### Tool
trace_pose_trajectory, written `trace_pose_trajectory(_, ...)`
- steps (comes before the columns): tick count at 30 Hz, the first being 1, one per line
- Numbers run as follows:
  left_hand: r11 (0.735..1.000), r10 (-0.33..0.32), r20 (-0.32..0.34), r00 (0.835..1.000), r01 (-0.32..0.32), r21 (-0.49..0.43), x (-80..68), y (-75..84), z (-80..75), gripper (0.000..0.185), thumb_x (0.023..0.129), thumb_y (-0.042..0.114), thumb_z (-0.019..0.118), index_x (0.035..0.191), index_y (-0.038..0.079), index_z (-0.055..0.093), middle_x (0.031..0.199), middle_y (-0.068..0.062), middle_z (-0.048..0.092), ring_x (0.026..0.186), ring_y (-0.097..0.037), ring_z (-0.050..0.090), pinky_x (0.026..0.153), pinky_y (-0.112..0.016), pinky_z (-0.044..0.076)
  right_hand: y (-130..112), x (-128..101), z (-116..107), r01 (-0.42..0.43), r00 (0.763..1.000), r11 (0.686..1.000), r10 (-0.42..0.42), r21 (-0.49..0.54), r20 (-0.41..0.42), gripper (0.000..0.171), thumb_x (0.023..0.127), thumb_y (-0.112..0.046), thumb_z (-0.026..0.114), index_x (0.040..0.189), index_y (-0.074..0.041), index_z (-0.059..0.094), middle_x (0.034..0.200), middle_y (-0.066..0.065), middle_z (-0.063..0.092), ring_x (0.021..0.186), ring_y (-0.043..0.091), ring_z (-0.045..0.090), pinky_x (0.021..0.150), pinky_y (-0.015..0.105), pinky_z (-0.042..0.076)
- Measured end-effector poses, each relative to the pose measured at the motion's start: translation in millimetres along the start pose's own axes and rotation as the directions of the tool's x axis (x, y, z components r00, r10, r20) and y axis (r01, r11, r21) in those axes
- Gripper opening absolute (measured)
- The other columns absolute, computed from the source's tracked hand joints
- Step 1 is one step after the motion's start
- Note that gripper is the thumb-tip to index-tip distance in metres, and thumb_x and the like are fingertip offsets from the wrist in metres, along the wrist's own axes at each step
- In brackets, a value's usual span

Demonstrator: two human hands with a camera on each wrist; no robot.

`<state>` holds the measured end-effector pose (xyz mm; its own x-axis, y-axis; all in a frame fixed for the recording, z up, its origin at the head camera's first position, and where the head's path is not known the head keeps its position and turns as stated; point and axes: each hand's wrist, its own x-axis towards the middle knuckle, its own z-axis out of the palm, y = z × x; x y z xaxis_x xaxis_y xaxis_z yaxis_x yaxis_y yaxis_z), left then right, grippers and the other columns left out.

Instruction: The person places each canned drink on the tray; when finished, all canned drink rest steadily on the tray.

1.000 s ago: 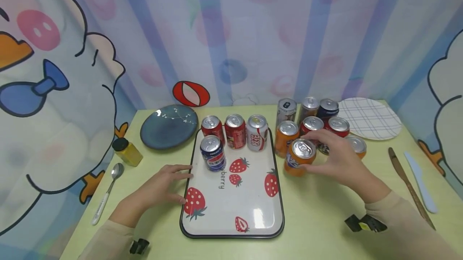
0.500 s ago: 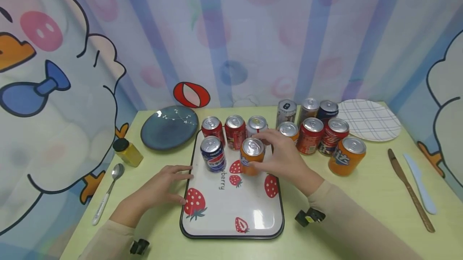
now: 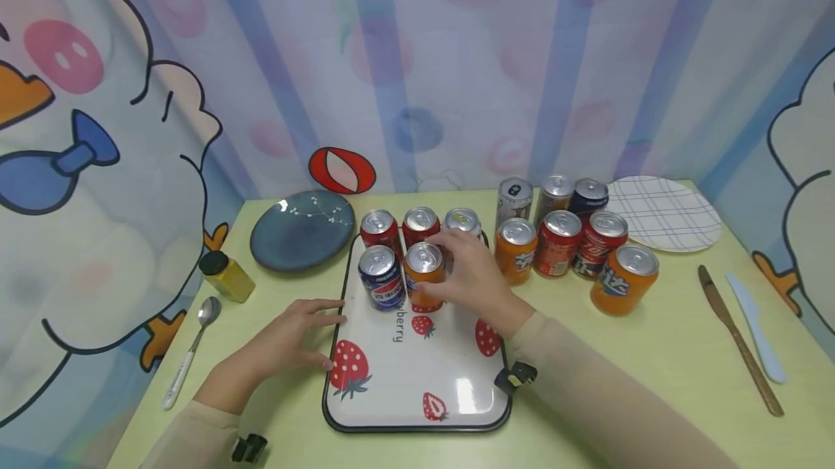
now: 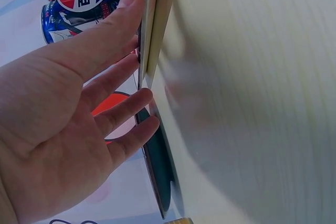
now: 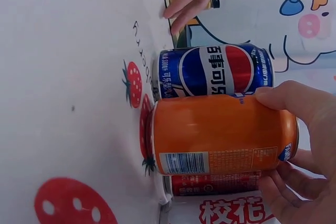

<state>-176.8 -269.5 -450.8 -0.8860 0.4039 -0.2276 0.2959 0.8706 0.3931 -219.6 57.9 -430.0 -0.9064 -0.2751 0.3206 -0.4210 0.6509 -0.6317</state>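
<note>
My right hand (image 3: pixel 471 273) grips an orange soda can (image 5: pixel 220 135) near its top, thumb on one side and fingers on the other. The can stands upright on the strawberry-print tray (image 3: pixel 417 382), close beside a blue Pepsi can (image 3: pixel 382 284). Behind them on the tray are two red cans (image 3: pixel 421 225) and a white can (image 3: pixel 462 220), partly hidden by my right hand. My left hand (image 3: pixel 287 342) rests with spread fingers at the tray's left edge; in the left wrist view its fingertips (image 4: pixel 144 98) lie along the rim.
Right of the tray stand several cans, among them an orange can (image 3: pixel 624 280) at the front. Behind them lies a white checked plate (image 3: pixel 665 212). Two knives (image 3: pixel 740 338) lie far right. On the left are a dark plate (image 3: pixel 302 230), a yellow bottle (image 3: pixel 228 277) and a spoon (image 3: pixel 192 353).
My right hand has carried the orange soda can from the table at right, leftward onto the tray beside the Pepsi can. My left hand has stayed at the tray's edge.
</note>
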Motion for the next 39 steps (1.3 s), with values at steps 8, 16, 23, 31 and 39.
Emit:
trace_pose_trajectory(8, 1.000, 0.001, -0.002, 1.000, -0.001, -0.005, -0.3, -0.8, 0.7, 0.073, 0.073, 0.029, 0.094, 0.140, 0.020, 0.067, 0.159, -0.004, 0.049, 0.147, -0.038, 0.040, 0.119, -0.061, 0.039, 0, -2, 1, 0.016, 0.999, 0.999, -0.015, -0.027, 0.028, 0.069, 0.075, -0.034, 0.094, 0.134, -0.011, 0.066, 0.139, 0.009, 0.063, 0.130, 0.030, 0.060, 0.109, 0.046, 0.054)
trace_pose_trajectory(16, 1.000, 0.012, 0.007, 1.000, -0.012, 0.005, 1.3, 2.5, 2.6, 0.074, 0.074, 0.030, 0.094, 0.141, 0.019, 0.066, 0.159, -0.005, 0.049, 0.147, -0.039, 0.040, 0.119, -0.061, 0.039, 13, -34, -31, 0.037, 0.999, 0.998, -0.036, -0.042, 0.032, 0.072, 0.078, -0.028, 0.093, 0.140, -0.011, 0.063, 0.146, 0.010, 0.058, 0.134, 0.032, 0.058, 0.107, 0.049, 0.055)
trace_pose_trajectory(23, 1.000, 0.002, 0.002, 1.000, -0.002, 0.019, -0.2, 1.1, 0.6, 0.073, 0.074, 0.031, 0.094, 0.141, 0.021, 0.066, 0.159, -0.004, 0.049, 0.147, -0.038, 0.041, 0.119, -0.060, 0.040, 39, -60, -72, 0.096, 0.995, 0.995, -0.097, -0.025, -0.004, 0.062, 0.078, -0.020, 0.092, 0.134, -0.011, 0.067, 0.139, 0.009, 0.062, 0.126, 0.031, 0.063, 0.102, 0.051, 0.057)
trace_pose_trajectory(31, 1.000, 0.023, -0.013, 1.000, -0.023, 0.020, -3.4, 0.6, -2.1, 0.073, 0.074, 0.030, 0.094, 0.140, 0.018, 0.066, 0.158, -0.006, 0.050, 0.146, -0.040, 0.041, 0.118, -0.061, 0.039, 69, -85, -123, 0.124, 0.981, 0.983, -0.142, -0.137, -0.131, 0.062, 0.073, -0.011, 0.094, 0.130, -0.012, 0.069, 0.135, 0.006, 0.063, 0.116, 0.026, 0.062, 0.089, 0.037, 0.055)
trace_pose_trajectory(39, 1.000, 0.015, -0.003, 1.000, -0.015, 0.000, -3.3, 2.1, -0.9, 0.073, 0.073, 0.031, 0.094, 0.140, 0.019, 0.067, 0.159, -0.007, 0.049, 0.147, -0.041, 0.040, 0.118, -0.062, 0.039, 117, -105, -160, 0.051, 0.963, 0.975, -0.105, -0.214, -0.249, 0.070, 0.064, -0.004, 0.095, 0.127, -0.001, 0.067, 0.135, 0.022, 0.059, 0.123, 0.045, 0.050, 0.096, 0.061, 0.042)
